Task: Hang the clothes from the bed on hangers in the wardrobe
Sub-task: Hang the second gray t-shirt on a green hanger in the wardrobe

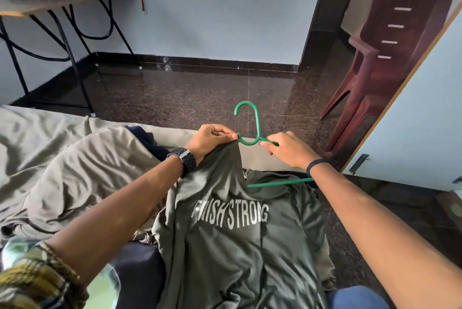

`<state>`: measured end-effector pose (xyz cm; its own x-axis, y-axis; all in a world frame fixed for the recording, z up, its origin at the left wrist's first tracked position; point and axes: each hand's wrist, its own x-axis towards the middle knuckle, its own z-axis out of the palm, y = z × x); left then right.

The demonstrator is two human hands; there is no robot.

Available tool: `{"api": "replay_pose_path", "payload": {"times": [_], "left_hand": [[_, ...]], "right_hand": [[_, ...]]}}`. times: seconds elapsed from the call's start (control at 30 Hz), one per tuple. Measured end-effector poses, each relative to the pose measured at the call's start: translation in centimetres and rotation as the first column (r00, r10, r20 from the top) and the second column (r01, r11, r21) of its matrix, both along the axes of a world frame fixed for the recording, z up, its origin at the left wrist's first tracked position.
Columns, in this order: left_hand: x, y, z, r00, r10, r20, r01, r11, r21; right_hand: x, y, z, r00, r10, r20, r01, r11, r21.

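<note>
Head view: both hands (left hand (208,140), right hand (287,150)) grip hanger (251,131) over bed edge (172,133).

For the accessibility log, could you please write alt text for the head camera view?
Two hands fit a green hanger into an olive T-shirt printed "FINISH STRONG": the left hand pinches the collar, the right hand grips the hanger's shoulder. Beneath lies a bed with a rumpled beige sheet; a maroon plastic chair stands beyond.

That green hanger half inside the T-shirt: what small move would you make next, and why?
Probably draw the collar across with the left hand over the bare arm of the green hanger held by the right hand. The olive T-shirt covers only one side; the bottom bar still shows.
</note>
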<state>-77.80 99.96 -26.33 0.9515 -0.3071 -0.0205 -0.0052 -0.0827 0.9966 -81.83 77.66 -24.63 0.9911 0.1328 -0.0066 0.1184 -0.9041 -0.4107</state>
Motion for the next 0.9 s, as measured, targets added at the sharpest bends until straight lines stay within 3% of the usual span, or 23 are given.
{"api": "replay_pose_path", "payload": {"times": [0.1,0.2,0.3,0.4,0.6,0.67,0.73,0.77,0.8,0.9], "left_hand": [[-0.5,1.6,0.3,1.000,-0.009,0.019,0.005,0.983,0.182],[-0.7,3.2,1.6,0.992,-0.115,0.057,0.081,0.903,0.421],[-0.4,4.9,2.9,0.957,-0.287,0.036,0.223,0.812,0.539],[-0.4,5.8,3.2,0.929,-0.350,0.120,0.189,0.727,0.660],[-0.9,6.8,1.7,0.941,-0.256,0.223,0.023,0.705,0.709],[-0.8,7.6,1.0,0.953,-0.188,0.237,-0.038,0.704,0.710],[-0.7,8.1,0.7,0.959,-0.127,0.255,-0.099,0.693,0.715],[-0.6,8.1,0.6,0.957,-0.109,0.269,-0.121,0.691,0.713],[-0.6,8.0,0.6,0.957,-0.094,0.275,-0.136,0.691,0.710],[-0.6,7.4,0.2,0.958,-0.076,0.276,-0.151,0.687,0.711]], "right_hand": [[-0.5,0.9,-0.4,1.000,-0.027,-0.002,0.027,0.998,-0.048],[-0.4,1.4,-0.9,0.999,-0.029,0.037,0.026,0.997,0.075],[-0.1,2.2,-0.8,0.997,-0.026,0.078,0.017,0.993,0.121],[0.1,3.4,-0.6,0.993,-0.016,0.114,0.006,0.997,0.083],[0.8,5.0,-1.8,1.000,0.011,0.006,-0.011,0.998,0.057],[0.5,4.5,-2.7,0.988,-0.060,0.143,0.058,0.998,0.012],[-0.4,4.0,-3.2,0.937,-0.194,0.292,0.161,0.978,0.131],[-0.9,3.8,-3.6,0.930,-0.218,0.295,0.169,0.969,0.182],[-1.3,3.8,-4.0,0.947,-0.192,0.258,0.140,0.968,0.208],[-2.6,5.3,-5.5,0.998,0.039,-0.041,-0.031,0.982,0.186]]}}
